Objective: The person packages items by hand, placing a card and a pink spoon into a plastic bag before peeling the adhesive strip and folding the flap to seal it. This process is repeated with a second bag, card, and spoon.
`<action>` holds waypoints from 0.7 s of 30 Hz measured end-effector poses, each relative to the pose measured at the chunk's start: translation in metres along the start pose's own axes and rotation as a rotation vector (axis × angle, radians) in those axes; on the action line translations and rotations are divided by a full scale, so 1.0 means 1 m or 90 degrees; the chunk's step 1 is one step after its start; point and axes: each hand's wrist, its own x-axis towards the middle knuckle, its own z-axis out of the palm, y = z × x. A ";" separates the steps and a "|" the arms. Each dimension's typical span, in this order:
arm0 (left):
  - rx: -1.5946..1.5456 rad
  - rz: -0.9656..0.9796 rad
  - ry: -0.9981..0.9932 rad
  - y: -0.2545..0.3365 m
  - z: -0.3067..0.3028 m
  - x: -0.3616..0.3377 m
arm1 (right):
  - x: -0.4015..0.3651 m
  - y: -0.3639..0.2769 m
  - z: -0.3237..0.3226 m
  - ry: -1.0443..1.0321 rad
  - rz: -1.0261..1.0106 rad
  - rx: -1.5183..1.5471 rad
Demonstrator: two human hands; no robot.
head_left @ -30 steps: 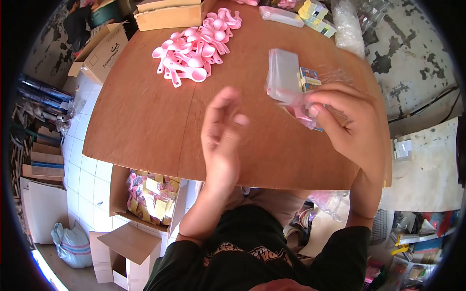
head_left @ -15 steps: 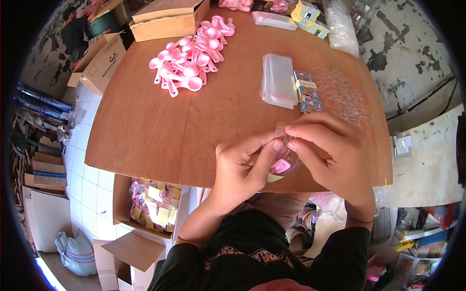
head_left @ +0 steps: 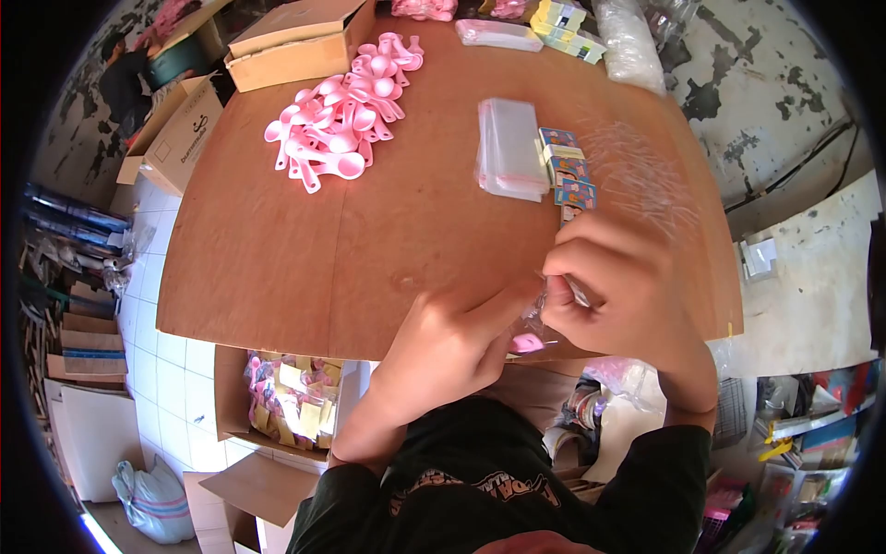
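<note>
Over the table's near edge, my left hand (head_left: 448, 337) and my right hand (head_left: 609, 286) meet with fingers pinched together. Both close on the gathered top of a small clear plastic bag (head_left: 534, 319). A pink piece (head_left: 527, 343), like the spoons on the table, shows at the bag's lower end. My fingers cover most of the bag. Just beyond my right hand lie small printed blue cards (head_left: 569, 171), a stack of clear bags (head_left: 509, 152) and a scatter of thin clear strips (head_left: 637, 171).
Pink scoop spoons (head_left: 337, 125) are heaped at the back left beside a cardboard box (head_left: 295, 55). A plastic roll (head_left: 630, 51) and yellow card bundles (head_left: 568, 32) line the far edge. Below the table, a carton (head_left: 231, 392) holds filled packets. A person (head_left: 125, 88) is at far left.
My hands have turned inward around the bag's top, fingers curling tighter, and the left thumb is now hidden. The pink piece hangs slightly lower. The whole view has shifted a little.
</note>
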 end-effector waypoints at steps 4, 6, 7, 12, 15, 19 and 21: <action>-0.218 0.004 0.080 -0.002 0.009 -0.005 | -0.022 0.022 0.009 0.109 0.251 0.613; -0.315 -0.082 0.178 -0.006 0.011 -0.011 | -0.031 0.042 0.011 0.235 0.398 1.090; -0.318 -0.083 0.176 -0.008 0.014 -0.012 | -0.037 0.060 0.010 0.284 0.435 1.108; -0.413 -0.138 0.351 -0.012 0.010 -0.016 | -0.109 0.197 0.027 0.535 0.646 0.673; -0.405 -0.125 0.362 -0.018 0.007 -0.016 | -0.134 0.211 0.033 0.406 0.556 -0.121; -0.362 -0.145 0.350 -0.020 0.005 -0.014 | -0.143 0.200 0.029 -0.002 0.243 -0.242; -0.358 -0.141 0.356 -0.021 0.007 -0.011 | -0.148 0.203 0.031 -0.014 0.312 -0.179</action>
